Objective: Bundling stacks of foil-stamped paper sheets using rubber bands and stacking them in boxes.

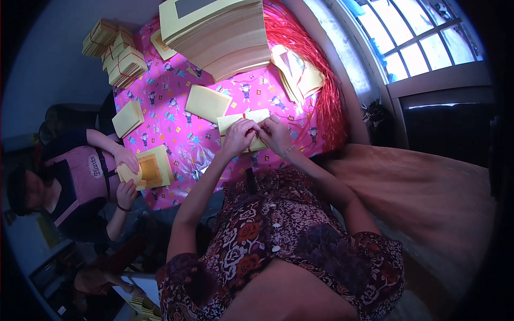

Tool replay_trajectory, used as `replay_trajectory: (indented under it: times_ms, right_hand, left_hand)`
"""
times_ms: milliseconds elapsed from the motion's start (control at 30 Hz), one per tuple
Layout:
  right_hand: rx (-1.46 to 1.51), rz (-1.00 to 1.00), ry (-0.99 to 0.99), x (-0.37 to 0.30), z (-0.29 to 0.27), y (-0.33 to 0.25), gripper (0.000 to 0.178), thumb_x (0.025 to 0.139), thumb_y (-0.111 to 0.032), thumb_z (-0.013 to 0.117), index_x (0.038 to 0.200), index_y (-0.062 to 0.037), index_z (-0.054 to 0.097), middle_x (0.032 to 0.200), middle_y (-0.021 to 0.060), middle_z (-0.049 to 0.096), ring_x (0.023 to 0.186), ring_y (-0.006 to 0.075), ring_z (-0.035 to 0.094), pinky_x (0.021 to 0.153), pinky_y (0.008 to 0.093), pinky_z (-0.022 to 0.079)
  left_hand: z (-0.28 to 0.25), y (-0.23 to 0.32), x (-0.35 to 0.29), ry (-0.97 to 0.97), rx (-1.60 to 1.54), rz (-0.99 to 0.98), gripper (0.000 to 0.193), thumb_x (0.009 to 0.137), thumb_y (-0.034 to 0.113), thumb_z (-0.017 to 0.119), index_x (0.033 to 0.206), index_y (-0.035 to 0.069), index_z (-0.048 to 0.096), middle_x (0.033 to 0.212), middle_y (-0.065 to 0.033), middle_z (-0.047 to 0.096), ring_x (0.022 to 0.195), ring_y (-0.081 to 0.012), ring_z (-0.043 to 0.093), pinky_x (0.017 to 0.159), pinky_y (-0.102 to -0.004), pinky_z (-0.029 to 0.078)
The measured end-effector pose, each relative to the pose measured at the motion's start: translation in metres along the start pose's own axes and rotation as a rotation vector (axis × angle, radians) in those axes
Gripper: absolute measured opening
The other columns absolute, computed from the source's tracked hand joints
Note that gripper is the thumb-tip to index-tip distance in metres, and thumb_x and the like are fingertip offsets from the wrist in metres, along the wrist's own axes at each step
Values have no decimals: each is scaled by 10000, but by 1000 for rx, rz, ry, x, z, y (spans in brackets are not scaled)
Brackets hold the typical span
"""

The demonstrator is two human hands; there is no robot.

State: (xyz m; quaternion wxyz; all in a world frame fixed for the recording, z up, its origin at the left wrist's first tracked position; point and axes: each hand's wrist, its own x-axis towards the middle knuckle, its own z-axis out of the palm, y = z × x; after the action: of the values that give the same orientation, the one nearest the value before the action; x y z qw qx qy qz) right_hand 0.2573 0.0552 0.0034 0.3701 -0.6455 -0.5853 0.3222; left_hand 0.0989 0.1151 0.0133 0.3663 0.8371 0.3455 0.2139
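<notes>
Hands meet on paper bundle near table edge.

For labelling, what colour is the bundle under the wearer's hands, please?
The bundle is pale yellow (head view).

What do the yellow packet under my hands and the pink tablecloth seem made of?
Yellow packet: probably paper, matte; its flat surface shows no glints.
Pink tablecloth: likely plastic, glossy; it shows crinkled white reflections, though coated fabric is possible.
</notes>
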Motion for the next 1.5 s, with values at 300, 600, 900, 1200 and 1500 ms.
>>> replay_trajectory:
  times_ms: [300,600,900,1200,1500]
  right_hand:
    - [183,-25,-50,4,-5,17,135,796,-110,655,907,-43,615,782,96,549,710,226,592,618,316,482]
    - [100,-249,-142,21,-19,30,139,806,-129,639,937,-84,627,831,91,540,711,234,603,618,331,486]
    - [-65,-230,-133,19,-31,21,138,724,-126,590,784,-50,492,757,106,473,613,283,548,550,398,452]
    - [-175,-204,-143,21,-29,16,189,700,-145,619,814,-51,501,798,113,490,707,296,561,622,407,469]
    - [-76,-124,-325,-1,-25,25,940,717,-351,757,1396,11,219,1348,225,355,1268,356,365,1034,408,349]
  left_hand:
    - [23,-3,-5,342,118,77,109,756,20,649,863,34,632,795,-93,630,758,-253,618,648,-359,499]
    - [29,-9,-5,387,-145,-39,160,747,32,711,902,68,700,1002,-96,558,746,-170,627,631,-272,505]
    - [13,-14,-15,417,62,-39,147,668,94,773,793,56,704,886,-75,535,835,-215,533,676,-309,463]
    - [3,-13,-29,416,6,-201,179,687,113,749,844,52,690,936,-112,562,920,-261,524,775,-355,439]
    - [3,-26,-102,371,40,-489,858,779,279,720,1395,-56,226,1371,-219,387,1255,-333,411,984,-410,380]
